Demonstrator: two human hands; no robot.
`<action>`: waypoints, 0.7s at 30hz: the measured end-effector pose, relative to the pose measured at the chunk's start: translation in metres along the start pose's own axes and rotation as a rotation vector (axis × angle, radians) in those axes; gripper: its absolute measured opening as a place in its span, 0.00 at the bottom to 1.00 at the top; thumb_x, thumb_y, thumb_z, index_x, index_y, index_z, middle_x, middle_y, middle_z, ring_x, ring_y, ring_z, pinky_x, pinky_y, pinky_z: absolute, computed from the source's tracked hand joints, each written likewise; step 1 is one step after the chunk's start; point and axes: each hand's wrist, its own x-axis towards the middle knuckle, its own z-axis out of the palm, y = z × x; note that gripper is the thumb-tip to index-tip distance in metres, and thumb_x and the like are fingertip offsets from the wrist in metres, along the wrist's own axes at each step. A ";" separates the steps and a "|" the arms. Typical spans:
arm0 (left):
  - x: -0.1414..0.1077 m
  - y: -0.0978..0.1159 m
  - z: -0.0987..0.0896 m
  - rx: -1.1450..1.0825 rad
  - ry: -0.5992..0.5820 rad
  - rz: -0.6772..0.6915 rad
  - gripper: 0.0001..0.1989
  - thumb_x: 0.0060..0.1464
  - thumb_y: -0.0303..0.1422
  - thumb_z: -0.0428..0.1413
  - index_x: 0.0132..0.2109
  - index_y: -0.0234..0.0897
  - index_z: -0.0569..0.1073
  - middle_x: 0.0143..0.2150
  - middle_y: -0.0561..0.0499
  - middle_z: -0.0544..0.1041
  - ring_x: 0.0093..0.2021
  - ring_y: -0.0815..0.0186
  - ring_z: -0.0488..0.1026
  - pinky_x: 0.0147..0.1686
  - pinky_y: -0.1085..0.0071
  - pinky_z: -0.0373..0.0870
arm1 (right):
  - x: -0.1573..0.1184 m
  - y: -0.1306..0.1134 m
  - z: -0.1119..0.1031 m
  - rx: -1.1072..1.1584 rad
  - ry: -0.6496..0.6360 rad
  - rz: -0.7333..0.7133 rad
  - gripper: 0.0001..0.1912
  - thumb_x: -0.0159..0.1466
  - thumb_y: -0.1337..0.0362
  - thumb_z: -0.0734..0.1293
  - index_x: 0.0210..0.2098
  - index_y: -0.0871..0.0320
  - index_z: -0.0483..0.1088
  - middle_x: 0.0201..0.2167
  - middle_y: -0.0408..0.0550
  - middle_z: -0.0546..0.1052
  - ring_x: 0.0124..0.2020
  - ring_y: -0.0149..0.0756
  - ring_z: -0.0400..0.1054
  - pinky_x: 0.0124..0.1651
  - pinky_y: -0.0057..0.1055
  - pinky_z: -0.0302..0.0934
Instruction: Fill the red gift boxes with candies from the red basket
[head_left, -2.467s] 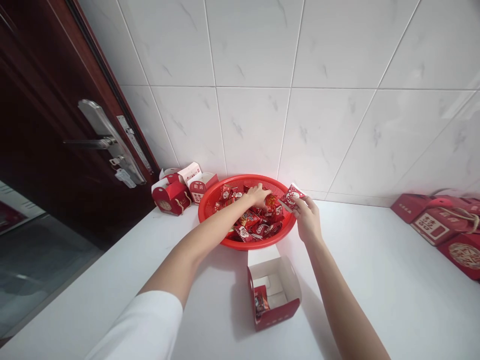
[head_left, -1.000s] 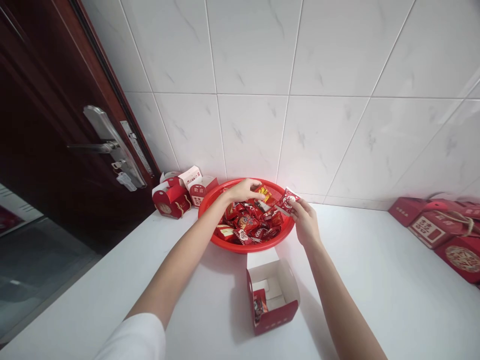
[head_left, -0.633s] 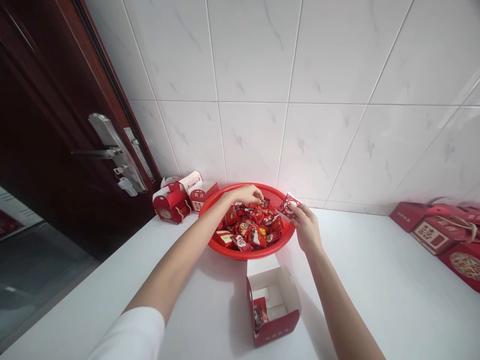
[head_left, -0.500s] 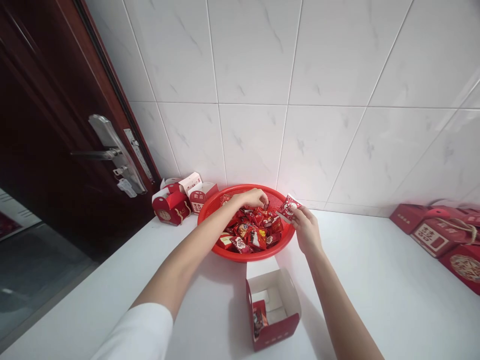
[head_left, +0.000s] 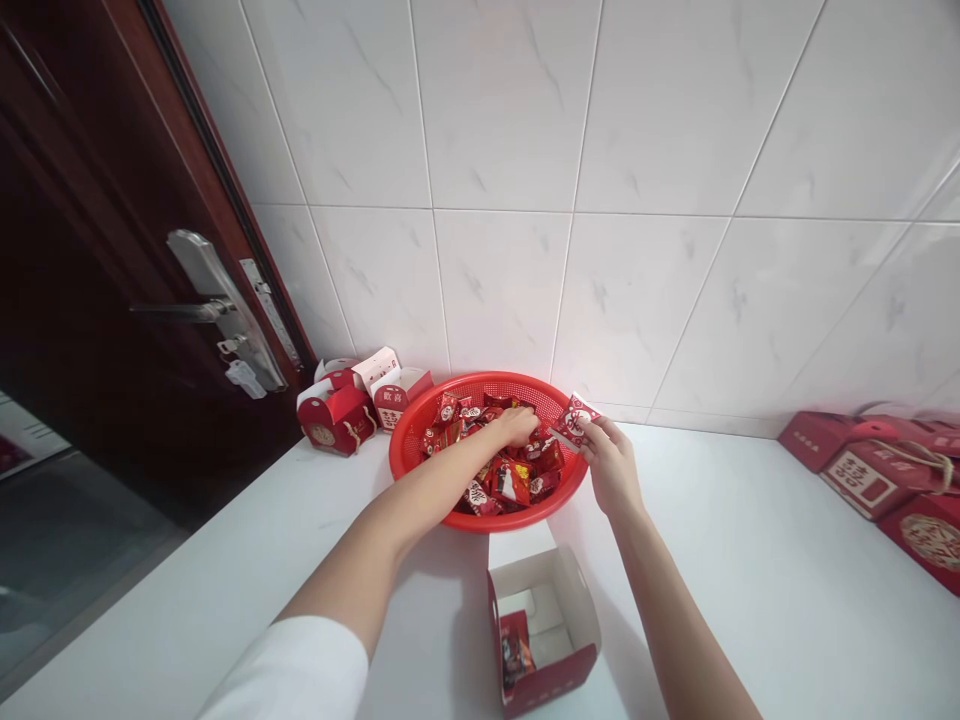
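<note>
A red plastic basket [head_left: 401,470] full of wrapped candies [head_left: 511,482] stands against the tiled wall. Inside it, my left hand [head_left: 519,426] reaches down among the candies with its fingers curled; whatever is between the fingertips is hidden. Over the basket's right rim, my right hand [head_left: 613,462] pinches a red and white candy packet [head_left: 576,418]. Nearer to me stands an open red gift box [head_left: 551,685] with a white inside. A red packet [head_left: 516,648] lies in its left part.
Several red gift boxes [head_left: 337,418] stand at the back left, beside the basket. More red boxes [head_left: 862,480] are grouped at the right along the wall. A dark wooden door [head_left: 90,200] with a metal handle [head_left: 180,312] is at the left.
My left hand has moved down and slightly nearer into the candies. My right hand still holds the packet at almost the same place. The view has shifted slightly.
</note>
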 end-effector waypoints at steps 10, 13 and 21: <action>0.007 -0.012 0.001 -0.104 -0.039 0.038 0.13 0.50 0.20 0.57 0.43 0.33 0.78 0.47 0.38 0.80 0.48 0.52 0.77 0.43 0.65 0.73 | -0.001 -0.001 0.000 0.010 -0.016 0.002 0.15 0.47 0.56 0.75 0.29 0.58 0.72 0.27 0.42 0.78 0.29 0.33 0.72 0.33 0.28 0.65; 0.010 -0.016 0.002 -0.186 -0.015 0.052 0.15 0.53 0.21 0.55 0.47 0.34 0.77 0.48 0.40 0.80 0.49 0.54 0.76 0.44 0.66 0.71 | 0.000 -0.001 -0.001 0.004 -0.019 -0.001 0.15 0.48 0.56 0.75 0.29 0.58 0.72 0.28 0.42 0.78 0.29 0.33 0.72 0.32 0.28 0.65; 0.021 -0.026 0.008 -0.460 -0.112 0.038 0.13 0.65 0.38 0.55 0.50 0.34 0.74 0.49 0.46 0.76 0.45 0.61 0.75 0.45 0.61 0.75 | 0.003 0.002 -0.003 0.000 -0.021 -0.022 0.15 0.48 0.56 0.76 0.29 0.58 0.72 0.28 0.43 0.78 0.31 0.34 0.72 0.35 0.28 0.66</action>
